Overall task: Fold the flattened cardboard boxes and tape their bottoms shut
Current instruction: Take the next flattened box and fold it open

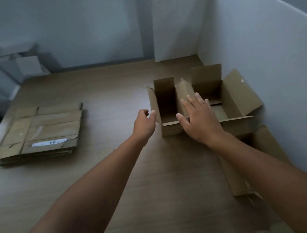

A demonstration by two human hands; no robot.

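- Both forearms reach forward from the lower edge of the head view, the left forearm from the lower left and the right forearm from the lower right. They converge on one item.
- Task item: the small box stands erected on the wooden surface with its open end up. Its long axis runs away from the person.
- Left hand: located just left of the small box, level with its near end. The fingers are loosely curled and nothing sits between them. The thumb tip lies at the edge of the left flap; actual contact cannot be confirmed.
- Right hand: palm down, with the fingers straight and spread, holding nothing. It lies over the right side of the small box, above the seam between this box and the large box, which stands open just beside it.
- Governing relation: the two hands flank the small box across its short axis, left hand on the left wall side and right hand on the right. A squeeze inward or a lift would probably need little further reach.
- The bottom faces down and is hidden, so whether it is taped cannot be determined. No tape is visible.
- Remaining stock: the stack of flattened boxes lies well apart to the left, nearer the left hand. One flat cardboard piece lies partly under the right forearm.
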